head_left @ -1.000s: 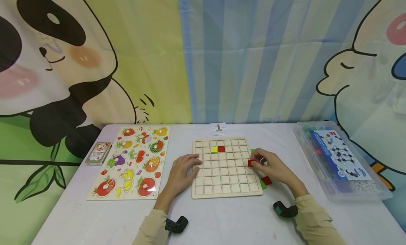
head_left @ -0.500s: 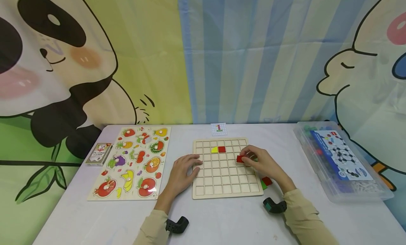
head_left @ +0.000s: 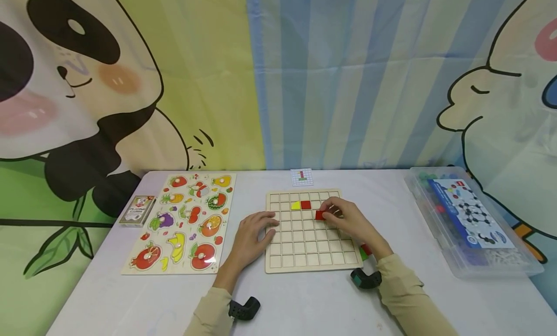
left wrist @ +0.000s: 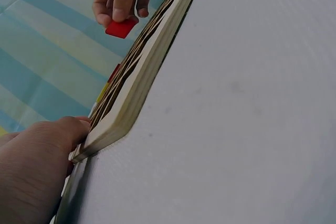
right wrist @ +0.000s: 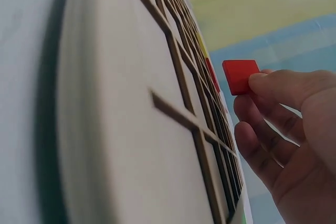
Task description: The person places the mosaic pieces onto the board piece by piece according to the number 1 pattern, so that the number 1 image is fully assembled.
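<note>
A children's playroom: cartoon panda backdrop (head_left: 78, 84), fruit peg puzzle (head_left: 184, 225) and wooden grid board (head_left: 311, 249) on a table (head_left: 304, 302)

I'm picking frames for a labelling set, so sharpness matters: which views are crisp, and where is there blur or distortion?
Head view: evenly lit, sharp across the square wooden grid board, soft shadows only. Left wrist view: the small red square tile is fairly clear, the near left hand soft. Right wrist view: the board looms close, stretched and blurred; the right hand is sharper.
</note>
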### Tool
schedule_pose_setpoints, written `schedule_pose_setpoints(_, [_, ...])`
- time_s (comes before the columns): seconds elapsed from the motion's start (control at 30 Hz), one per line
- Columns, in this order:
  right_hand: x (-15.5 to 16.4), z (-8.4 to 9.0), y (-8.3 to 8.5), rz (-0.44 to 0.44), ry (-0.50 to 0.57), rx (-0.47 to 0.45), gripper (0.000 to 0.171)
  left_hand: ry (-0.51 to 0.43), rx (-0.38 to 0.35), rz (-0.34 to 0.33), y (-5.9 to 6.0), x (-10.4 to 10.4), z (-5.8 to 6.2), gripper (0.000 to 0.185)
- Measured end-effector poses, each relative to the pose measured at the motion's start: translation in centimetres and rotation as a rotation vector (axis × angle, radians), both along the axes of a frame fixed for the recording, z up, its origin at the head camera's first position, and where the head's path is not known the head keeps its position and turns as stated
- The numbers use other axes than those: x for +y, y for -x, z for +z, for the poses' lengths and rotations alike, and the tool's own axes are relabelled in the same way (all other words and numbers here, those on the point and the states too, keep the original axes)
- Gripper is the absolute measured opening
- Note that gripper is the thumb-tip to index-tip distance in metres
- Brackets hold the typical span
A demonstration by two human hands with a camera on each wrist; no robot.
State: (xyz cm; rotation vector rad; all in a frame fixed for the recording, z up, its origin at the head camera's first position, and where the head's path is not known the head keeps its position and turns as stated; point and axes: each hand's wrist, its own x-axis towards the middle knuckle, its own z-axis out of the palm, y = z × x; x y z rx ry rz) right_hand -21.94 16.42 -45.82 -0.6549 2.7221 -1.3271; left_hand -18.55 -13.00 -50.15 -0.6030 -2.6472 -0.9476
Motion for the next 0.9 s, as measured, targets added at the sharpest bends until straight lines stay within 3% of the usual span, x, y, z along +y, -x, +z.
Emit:
schedule_pose_setpoints(0.53, [-2.2,-0.1,1.5,0.039,-0.022,-0.002,0.011,-0.024,0.051,-0.014,0.0,0.2,0.0,0.017])
schedule_pose_setpoints(0.9, [-3.2,-0.2,1.8,0.056,-0.111,0.039,0.01,-0.008,0.024,-0.001,0.0,0.1,0.1,0.018])
